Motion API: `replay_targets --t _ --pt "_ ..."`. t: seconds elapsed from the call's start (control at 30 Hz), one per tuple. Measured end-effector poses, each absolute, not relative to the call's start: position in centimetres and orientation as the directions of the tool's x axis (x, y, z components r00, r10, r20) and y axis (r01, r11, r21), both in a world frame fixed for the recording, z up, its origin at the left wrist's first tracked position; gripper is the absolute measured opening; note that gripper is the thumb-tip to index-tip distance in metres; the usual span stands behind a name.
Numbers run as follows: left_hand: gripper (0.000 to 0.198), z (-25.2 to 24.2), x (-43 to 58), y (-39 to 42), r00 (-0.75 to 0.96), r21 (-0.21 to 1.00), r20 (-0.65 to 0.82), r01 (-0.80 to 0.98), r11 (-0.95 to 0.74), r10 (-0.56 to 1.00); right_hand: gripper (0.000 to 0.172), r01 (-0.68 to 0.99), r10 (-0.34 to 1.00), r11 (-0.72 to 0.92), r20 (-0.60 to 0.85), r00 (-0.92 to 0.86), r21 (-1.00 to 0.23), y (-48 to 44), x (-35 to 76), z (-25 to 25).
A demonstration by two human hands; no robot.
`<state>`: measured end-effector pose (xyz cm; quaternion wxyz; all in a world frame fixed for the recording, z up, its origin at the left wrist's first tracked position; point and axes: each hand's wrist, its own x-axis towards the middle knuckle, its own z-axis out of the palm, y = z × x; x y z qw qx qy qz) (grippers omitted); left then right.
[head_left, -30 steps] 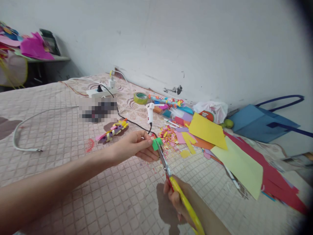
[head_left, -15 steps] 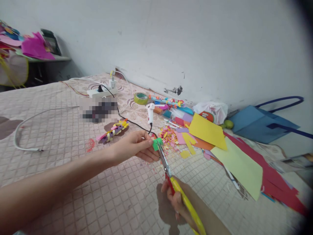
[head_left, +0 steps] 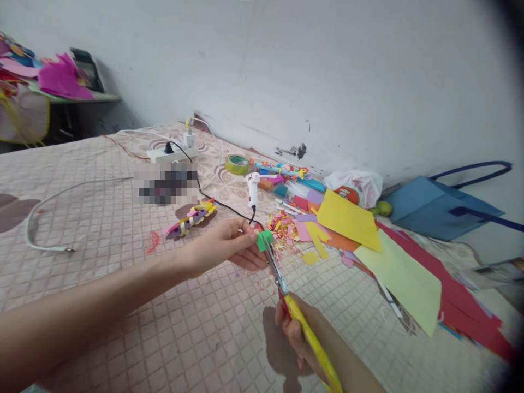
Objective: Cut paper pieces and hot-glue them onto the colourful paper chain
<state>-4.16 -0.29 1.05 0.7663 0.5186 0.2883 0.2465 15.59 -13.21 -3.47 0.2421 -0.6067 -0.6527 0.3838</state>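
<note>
A small green piece of paper or foam point(head_left: 264, 240) is pinched at its left edge by my left hand point(head_left: 235, 243), thumb against fingers. My right hand point(head_left: 298, 327) is wrapped round the handles of a pair of scissors point(head_left: 279, 284) with one yellow and one red handle. The blade tips reach the green piece at its lower right side. Just beyond the piece lies a heap of tiny coloured scraps point(head_left: 282, 226). Left of my wrist rests a striped purple and yellow craft figure point(head_left: 190, 219).
A white glue gun point(head_left: 252, 191) stands behind my left hand, its black cord running to a power strip point(head_left: 172, 154). Green tape point(head_left: 236, 164) lies near the wall. To the right are yellow sheets point(head_left: 347, 221), red sheets point(head_left: 458, 305) and a blue bag point(head_left: 442, 207). A blurred object point(head_left: 166, 184) is at left.
Both hands stay almost in place. The scissor handles have come slightly closer together around the green piece. The whole view has shifted by a few pixels.
</note>
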Motion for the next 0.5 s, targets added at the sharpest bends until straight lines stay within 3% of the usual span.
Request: replay_targets --t 0.23,0.5 --pt "0.027 1.4 -4.4 -0.3 0.721 0.940 -0.168 -0.087 0.329 0.672 0.056 0.511 0.911 -0.253 -0.380 -0.161 -0.822 -13.4 15.6 -2.2" --pt "0.028 1.3 -4.3 -0.3 0.731 0.936 -0.176 -0.083 0.342 0.659 0.049 0.412 0.888 -0.278 -0.395 -0.234 -0.868 -13.5 16.0 -2.6"
